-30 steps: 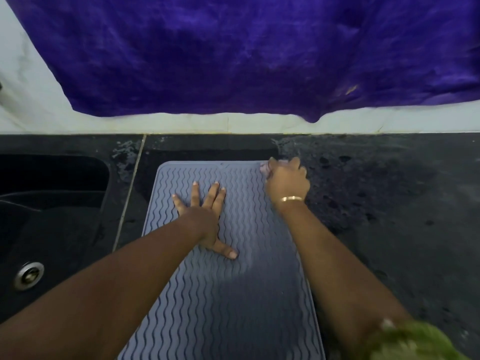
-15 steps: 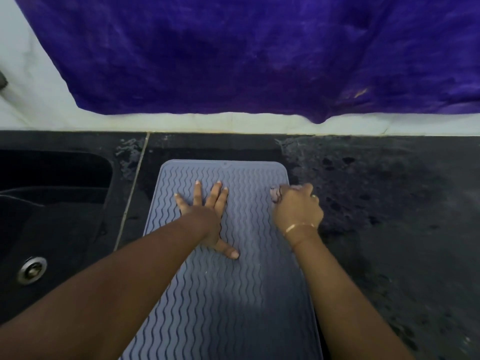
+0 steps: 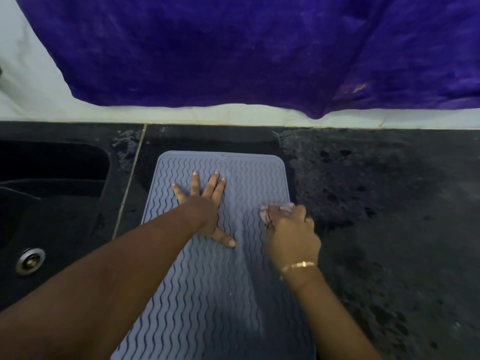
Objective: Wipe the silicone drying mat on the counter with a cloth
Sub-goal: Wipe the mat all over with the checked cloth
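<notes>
The grey silicone drying mat (image 3: 207,294) lies flat on the dark speckled counter (image 3: 389,203), running from the centre of the frame down to the bottom edge, with the black sink (image 3: 52,216) and its metal drain (image 3: 30,261) off to the left. The left hand (image 3: 205,206) rests palm-down on the upper middle of the mat, its fingers (image 3: 194,183) straight and spread, which looks like bracing so the mat does not slide. The right hand (image 3: 291,237), a thin gold bracelet (image 3: 298,265) at its wrist, sits over the mat's right edge, fingers (image 3: 298,214) curled around a small pale cloth (image 3: 272,209) that peeks out ahead of the knuckles and seems pressed onto the wavy ridges. This reads as the wiping itself, mid-stroke along the right side. The lower part of the mat and the strip under the left hand appear yet to be covered, though dampness is hard to judge here. The next move likely calls for drawing the cloth along the ridges with steady downward pressure, and for shifting the bracing hand so its patch can be reached. A purple fabric (image 3: 259,48) hangs across the top of the frame.
</notes>
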